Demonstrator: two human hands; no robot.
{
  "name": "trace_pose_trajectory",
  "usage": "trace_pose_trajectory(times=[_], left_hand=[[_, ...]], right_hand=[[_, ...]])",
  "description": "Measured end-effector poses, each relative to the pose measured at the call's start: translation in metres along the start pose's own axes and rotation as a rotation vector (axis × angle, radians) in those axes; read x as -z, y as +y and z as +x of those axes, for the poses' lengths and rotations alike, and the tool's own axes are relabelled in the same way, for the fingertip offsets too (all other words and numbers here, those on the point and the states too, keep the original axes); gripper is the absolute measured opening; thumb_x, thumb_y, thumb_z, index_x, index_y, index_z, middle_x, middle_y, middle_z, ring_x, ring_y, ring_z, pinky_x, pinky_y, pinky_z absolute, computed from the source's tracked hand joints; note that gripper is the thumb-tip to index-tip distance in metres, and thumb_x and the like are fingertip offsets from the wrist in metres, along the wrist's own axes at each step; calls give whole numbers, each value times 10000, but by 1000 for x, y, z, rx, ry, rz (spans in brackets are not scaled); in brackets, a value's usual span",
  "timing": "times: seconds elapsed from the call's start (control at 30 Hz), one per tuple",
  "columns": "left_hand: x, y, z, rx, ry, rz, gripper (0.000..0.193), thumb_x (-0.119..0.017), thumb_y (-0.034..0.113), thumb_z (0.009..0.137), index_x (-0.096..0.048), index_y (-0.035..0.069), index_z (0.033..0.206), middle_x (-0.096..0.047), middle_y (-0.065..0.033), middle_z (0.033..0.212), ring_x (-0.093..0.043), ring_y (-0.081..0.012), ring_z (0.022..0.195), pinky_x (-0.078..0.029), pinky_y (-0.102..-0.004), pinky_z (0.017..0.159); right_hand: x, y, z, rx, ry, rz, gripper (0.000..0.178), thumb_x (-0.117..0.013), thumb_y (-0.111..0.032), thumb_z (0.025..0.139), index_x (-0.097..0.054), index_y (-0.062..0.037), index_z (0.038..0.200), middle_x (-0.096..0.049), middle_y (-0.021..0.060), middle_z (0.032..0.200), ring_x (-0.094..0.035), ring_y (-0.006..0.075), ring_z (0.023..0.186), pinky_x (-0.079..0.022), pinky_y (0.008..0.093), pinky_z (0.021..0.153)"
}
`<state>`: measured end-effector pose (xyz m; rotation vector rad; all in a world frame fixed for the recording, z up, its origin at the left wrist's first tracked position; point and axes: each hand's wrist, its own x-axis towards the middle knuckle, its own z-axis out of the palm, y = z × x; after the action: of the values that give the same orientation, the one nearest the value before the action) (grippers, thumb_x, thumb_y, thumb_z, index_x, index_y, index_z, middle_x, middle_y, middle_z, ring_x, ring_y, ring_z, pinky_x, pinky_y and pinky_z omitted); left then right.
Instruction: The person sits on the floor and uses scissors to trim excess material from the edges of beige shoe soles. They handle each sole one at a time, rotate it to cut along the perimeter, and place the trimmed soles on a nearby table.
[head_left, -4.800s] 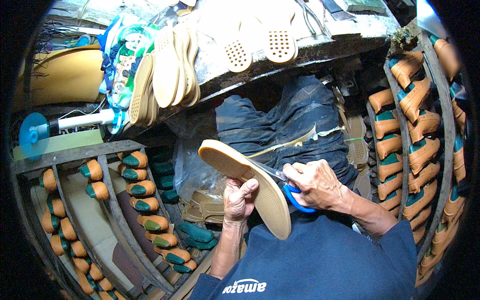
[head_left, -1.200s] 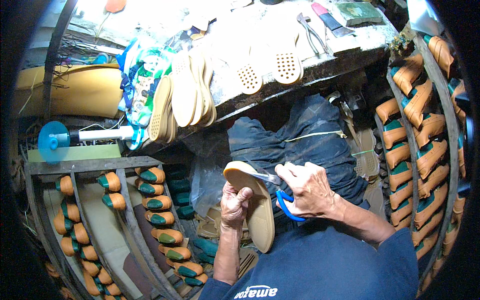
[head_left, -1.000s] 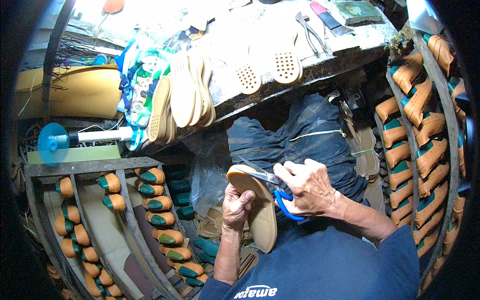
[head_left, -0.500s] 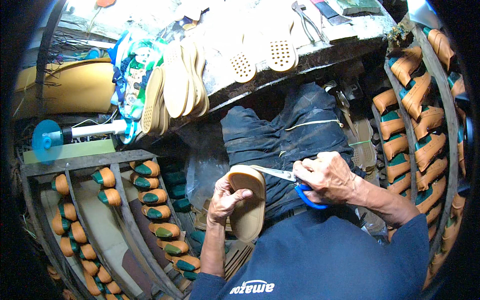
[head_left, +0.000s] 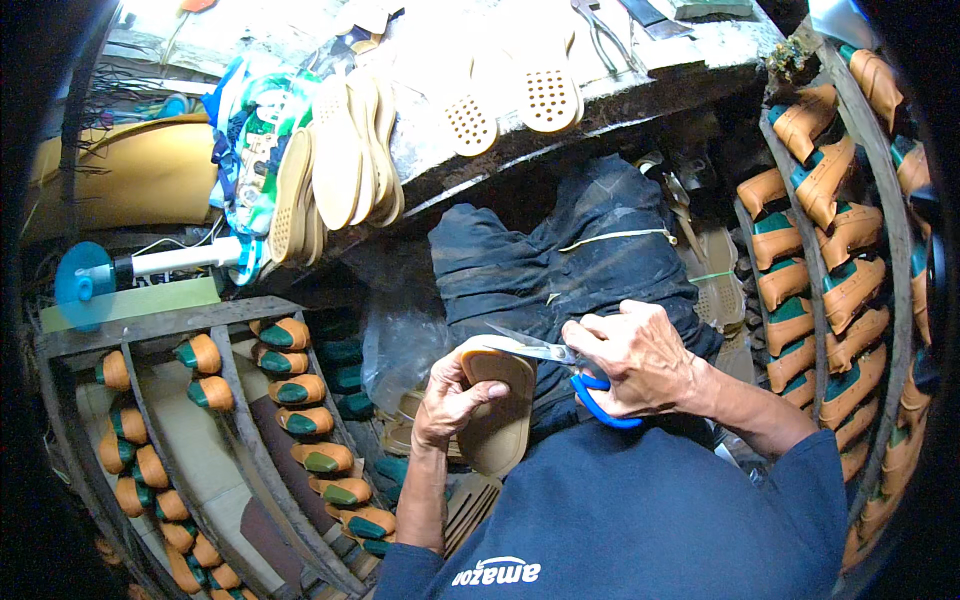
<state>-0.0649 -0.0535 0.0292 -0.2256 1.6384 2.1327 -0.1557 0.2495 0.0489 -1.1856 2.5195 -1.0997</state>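
fingers of the left hand (head_left: 450,400) are clamped on a tan shoe sole (head_left: 497,432), thumb across its face; fingers of the right hand (head_left: 640,362) are wrapped around the blue handles of scissors (head_left: 556,352), their parted blades at the sole's upper edge. the sole is held in front of dark trousers (head_left: 505,270). beyond, the worktop (head_left: 425,50) carries perforated soles (head_left: 547,92); wooden racks (head_left: 165,324) of orange-and-green shoes (head_left: 310,390) flank the person.

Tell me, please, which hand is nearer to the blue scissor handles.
Right: the right hand grips the blue handles; the left hand is to their left, holding a tan sole.
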Motion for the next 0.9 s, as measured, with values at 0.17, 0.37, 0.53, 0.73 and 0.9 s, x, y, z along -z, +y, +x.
trace_pose_trajectory(times=[0.17, 0.37, 0.53, 0.73, 0.9], left_hand=[[-5, -5, -2, -15, 19, -54, 446, -863, 16, 930, -725, 29, 1354, -796, -68, 1249, -736, -156, 1139, -570, -347, 1047], [5, -14, -1, -90, 167, -194, 436, -871, 71, 933, -720, 28, 1341, -795, -65, 1221, -746, -165, 1089, -591, -347, 1000], [5, -11, -1, -41, 193, -97, 504, -918, 146, 890, -709, 12, 1328, -796, -80, 1188, -758, -195, 1064, -607, -356, 964], [-5, -11, 2, -14, 197, -114, 524, -940, 175, 867, -712, -4, 1303, -803, -93, 1156, -774, -218, 1024, -618, -362, 943], [-3, -10, -1, 3, 139, -80, 531, -948, 165, 857, -719, -2, 1306, -811, -103, 1163, -780, -221, 1036, -620, -374, 957]], right_hand=[[8, 1, -3, 28, -27, -28, 406, -808, -343, 851, -655, -81, 1121, -690, 127, 909, -730, 345, 805, -542, 453, 694], [-9, -4, -20, -81, -112, 107, 459, -833, -362, 825, -638, -63, 1115, -686, 141, 926, -724, 397, 813, -573, 507, 721], [-28, -13, -30, -138, -89, 237, 611, -880, -401, 778, -646, -52, 1223, -718, 146, 997, -727, 412, 824, -575, 503, 727], [-32, -22, -22, -162, 46, 119, 657, -880, -288, 717, -665, 3, 1266, -692, 139, 946, -694, 364, 788, -527, 462, 718], [-27, -21, -19, -138, 60, 103, 699, -902, -338, 684, -667, -19, 1260, -676, 119, 950, -685, 345, 797, -509, 450, 716]])
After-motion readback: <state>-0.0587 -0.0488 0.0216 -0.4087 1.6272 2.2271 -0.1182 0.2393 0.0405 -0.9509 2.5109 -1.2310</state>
